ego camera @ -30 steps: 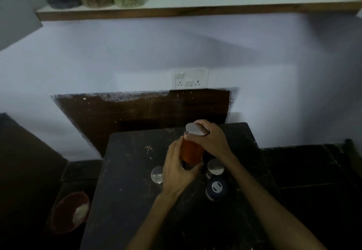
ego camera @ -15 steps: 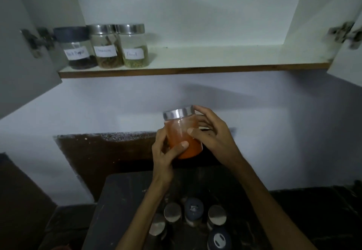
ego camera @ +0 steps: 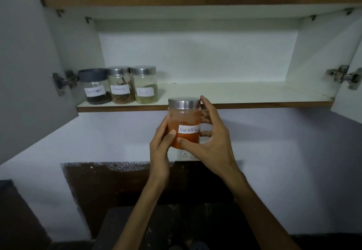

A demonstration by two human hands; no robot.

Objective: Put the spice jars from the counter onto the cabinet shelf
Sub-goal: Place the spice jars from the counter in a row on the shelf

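Observation:
A glass jar of red chilli powder (ego camera: 184, 122) with a steel lid is held upright in the air, just below the front edge of the cabinet shelf (ego camera: 244, 95). My left hand (ego camera: 160, 142) grips its left side and my right hand (ego camera: 211, 136) wraps its right side, one fingertip on the lid. Three labelled jars stand at the shelf's left end: a black-lidded pepper jar (ego camera: 95, 87), a cinnamon jar (ego camera: 120, 86) and a fennel jar (ego camera: 145, 85). The jars on the counter are out of view.
Both cabinet doors stand open, the left door (ego camera: 25, 73) and the right door (ego camera: 350, 85). An upper shelf (ego camera: 195, 2) runs above. A wall socket (ego camera: 185, 154) sits behind my hands. The dark counter (ego camera: 121, 228) lies at the bottom.
Both hands have lifted the chilli jar from the counter up to the shelf's front edge. My view has tilted upward, so the counter jars have left the frame.

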